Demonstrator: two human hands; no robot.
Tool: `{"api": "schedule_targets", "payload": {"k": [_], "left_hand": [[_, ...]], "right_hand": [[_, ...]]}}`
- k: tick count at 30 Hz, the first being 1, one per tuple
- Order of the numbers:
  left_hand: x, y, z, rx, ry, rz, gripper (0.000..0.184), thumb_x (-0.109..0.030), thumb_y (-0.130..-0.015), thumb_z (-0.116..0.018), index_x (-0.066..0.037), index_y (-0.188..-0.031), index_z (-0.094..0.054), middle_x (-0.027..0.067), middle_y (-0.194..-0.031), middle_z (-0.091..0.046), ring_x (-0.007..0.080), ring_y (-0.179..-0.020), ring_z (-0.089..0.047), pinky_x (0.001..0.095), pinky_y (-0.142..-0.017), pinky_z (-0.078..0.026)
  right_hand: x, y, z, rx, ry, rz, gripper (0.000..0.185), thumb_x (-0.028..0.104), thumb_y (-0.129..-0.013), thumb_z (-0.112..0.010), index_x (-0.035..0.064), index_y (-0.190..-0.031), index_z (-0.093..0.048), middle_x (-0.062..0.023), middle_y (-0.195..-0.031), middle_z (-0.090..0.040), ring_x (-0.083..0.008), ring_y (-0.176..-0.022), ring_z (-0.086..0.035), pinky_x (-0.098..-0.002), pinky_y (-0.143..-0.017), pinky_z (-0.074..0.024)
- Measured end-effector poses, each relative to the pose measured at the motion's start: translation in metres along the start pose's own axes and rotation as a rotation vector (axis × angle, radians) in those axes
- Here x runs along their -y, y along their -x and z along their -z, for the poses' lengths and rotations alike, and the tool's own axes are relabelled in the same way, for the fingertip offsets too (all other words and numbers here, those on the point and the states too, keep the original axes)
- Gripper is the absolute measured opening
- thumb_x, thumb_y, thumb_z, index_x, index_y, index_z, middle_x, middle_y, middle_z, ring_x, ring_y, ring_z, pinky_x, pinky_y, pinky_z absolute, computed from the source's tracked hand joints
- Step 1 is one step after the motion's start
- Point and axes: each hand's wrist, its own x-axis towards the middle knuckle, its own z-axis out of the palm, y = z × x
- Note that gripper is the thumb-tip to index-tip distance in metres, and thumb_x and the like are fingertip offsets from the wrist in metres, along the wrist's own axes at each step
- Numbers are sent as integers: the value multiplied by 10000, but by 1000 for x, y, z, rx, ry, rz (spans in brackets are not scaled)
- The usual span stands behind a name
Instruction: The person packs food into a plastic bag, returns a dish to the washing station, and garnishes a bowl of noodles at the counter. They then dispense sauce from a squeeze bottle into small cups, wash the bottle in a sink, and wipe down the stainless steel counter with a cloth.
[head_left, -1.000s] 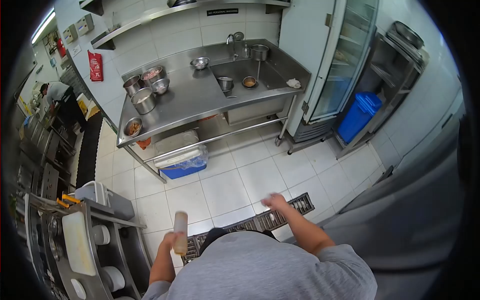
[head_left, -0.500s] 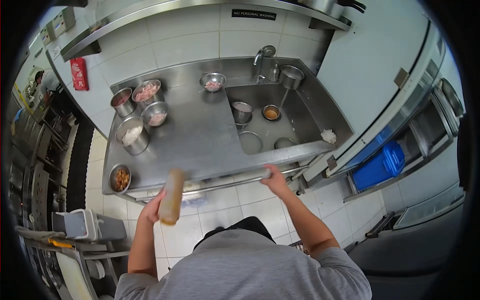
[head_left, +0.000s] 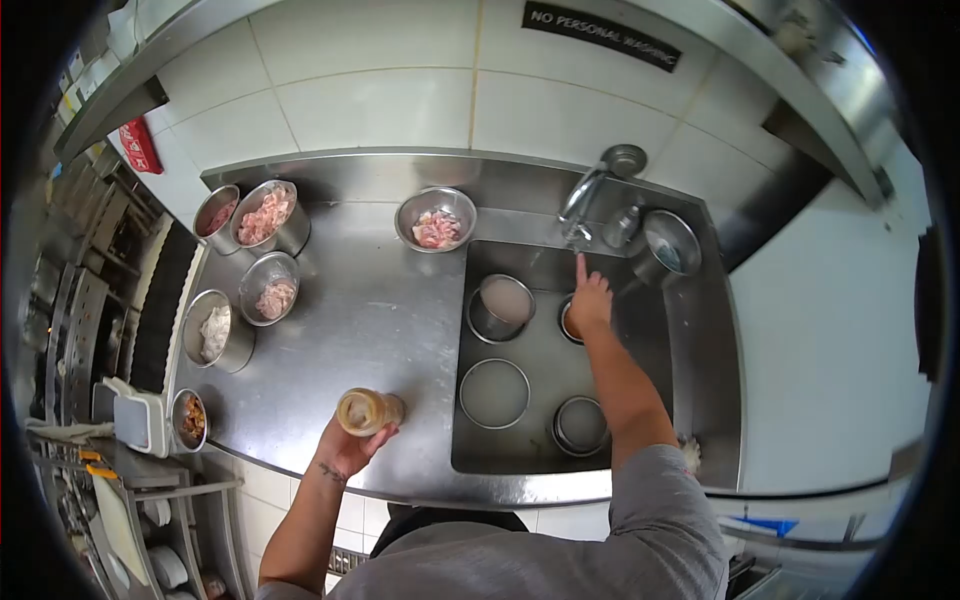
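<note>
My left hand (head_left: 352,447) is wrapped round a clear bottle or jar (head_left: 362,411) with pale contents, held above the front of the steel counter (head_left: 330,350). Over the sink (head_left: 520,455), my right hand (head_left: 592,298) reaches toward the faucet (head_left: 585,195), its index finger stretched out just below the spout. Nothing shows in that hand. Beneath it, a small bowl (head_left: 570,320) is partly hidden. A pot with cloudy liquid (head_left: 505,302) stands in the sink near round containers (head_left: 495,393).
Several steel pots and bowls of raw meat (head_left: 264,215) stand at the counter's left. Another meat bowl (head_left: 436,220) sits at the back. A metal pot (head_left: 668,245) is right of the faucet. A shelf (head_left: 780,90) overhangs the wall.
The view has moved up to the counter and sink. My right hand has moved forward over the sink toward the faucet. My left hand still holds the bottle, now over the counter.
</note>
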Motion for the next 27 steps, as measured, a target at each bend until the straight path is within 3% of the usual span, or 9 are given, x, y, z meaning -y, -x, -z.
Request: {"api": "schedule_targets", "payload": {"k": [5,8,11,13,18,21,22,24,27], "left_hand": [[1,-3,-20,-27,190,-7,517,-363,-986,-460,11,-1341,-422,288,-1286,-477,444,-1102,-572,420,-795,-619],[2,-3,-32,-34,251,-8,544,-366,-984,-466,19,-1361,-391,291,-1317,-452,464,-1150,-539,433,-819,-608],[9,-13,-24,-37,260,-61,560,-368,-980,-476,27,-1364,-380,281,-1339,-442,485,-1192,-500,480,-856,-586],[12,-17,-15,-98,238,-117,558,-368,-977,-483,19,-1364,-377,268,-1363,-424,470,-1216,-485,547,-913,-543],[45,-18,4,-436,-426,-433,595,-392,-888,-617,-60,-1335,-405,121,-1140,-524,307,-1145,-528,496,-956,-484],[55,-36,32,-392,-1056,-740,639,-95,-772,-748,-19,-1315,-419,127,-1275,-508,256,-1207,-503,410,-981,-465],[59,-44,29,-391,-1056,-746,639,-95,-772,-748,-19,-1315,-419,127,-1275,-508,256,-1207,-503,410,-981,-465],[59,-59,2,-443,-1132,-1178,611,-12,-710,-778,5,-1251,-493,132,-1255,-562,257,-1177,-545,364,-967,-462],[41,-81,-22,-303,-1314,-984,686,-101,-705,-811,-8,-1301,-483,128,-1232,-589,246,-1122,-580,368,-990,-424]], "right_hand": [[-11,-78,-50,251,83,-82,763,144,-871,-537,224,-1533,-165,-205,-1324,-444,-363,-1186,-478,-473,-942,-445],[11,-77,-60,221,-515,55,761,134,-744,-732,181,-1435,-417,-188,-1303,-514,-353,-1183,-530,-426,-977,-443],[50,-61,-57,11,-1002,144,788,75,-677,-788,117,-1386,-447,-159,-1233,-561,-295,-1112,-576,-367,-946,-461],[71,-47,-38,-5,-1529,-33,719,11,-666,-772,62,-1317,-472,-118,-1203,-570,-240,-1093,-572,-340,-929,-461],[80,-44,-21,-207,-1526,-83,720,16,-614,-787,43,-1268,-485,-121,-1190,-561,-252,-1125,-542,-336,-977,-421],[73,-39,-12,-296,-1445,-82,740,58,-595,-796,41,-1268,-489,-156,-1226,-541,-293,-1174,-516,-352,-1024,-391],[72,-40,-7,-365,-1334,-48,755,60,-597,-799,38,-1281,-482,-163,-1243,-535,-293,-1178,-514,-352,-1025,-390],[71,-43,-6,-379,-1352,-3,769,65,-595,-803,35,-1291,-478,-165,-1256,-533,-296,-1185,-510,-359,-1030,-388],[68,-43,-1,-342,-1444,29,781,71,-596,-810,35,-1301,-476,-166,-1268,-538,-300,-1191,-509,-369,-1034,-388]]}}
